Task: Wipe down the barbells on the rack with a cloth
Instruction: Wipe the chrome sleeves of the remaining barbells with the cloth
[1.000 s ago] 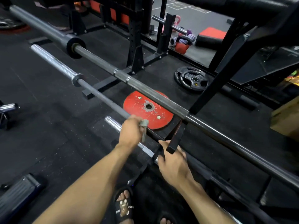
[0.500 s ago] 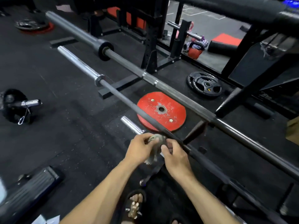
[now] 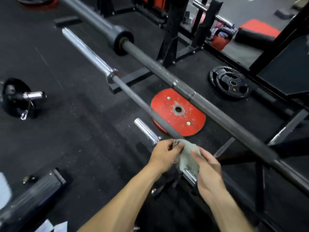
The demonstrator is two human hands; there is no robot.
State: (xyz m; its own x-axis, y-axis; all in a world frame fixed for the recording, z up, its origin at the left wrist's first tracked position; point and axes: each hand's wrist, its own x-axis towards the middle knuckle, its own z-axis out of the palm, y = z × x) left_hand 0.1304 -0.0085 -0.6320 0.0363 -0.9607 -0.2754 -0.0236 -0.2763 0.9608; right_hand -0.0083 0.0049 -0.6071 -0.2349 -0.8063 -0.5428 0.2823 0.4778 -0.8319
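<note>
Three barbells lie on a low black rack, running from upper left to lower right. The top barbell is thick and dark. The middle barbell has a chrome sleeve and a dark shaft. The lowest barbell shows a short chrome end. A grey-green cloth hangs over the lowest bar just below the middle shaft. My left hand pinches the cloth's upper left part. My right hand holds its right side with the fingers curled on it.
A red weight plate lies flat on the black rubber floor under the bars. A black plate lies further right. A dumbbell handle with a clip sits at the left. Black rack uprights stand behind.
One second ago my left hand alone gripped the cloth on the middle bar and my right hand rested by the rack bracket. Both hands now hold the cloth together, lower, over the lowest bar.
</note>
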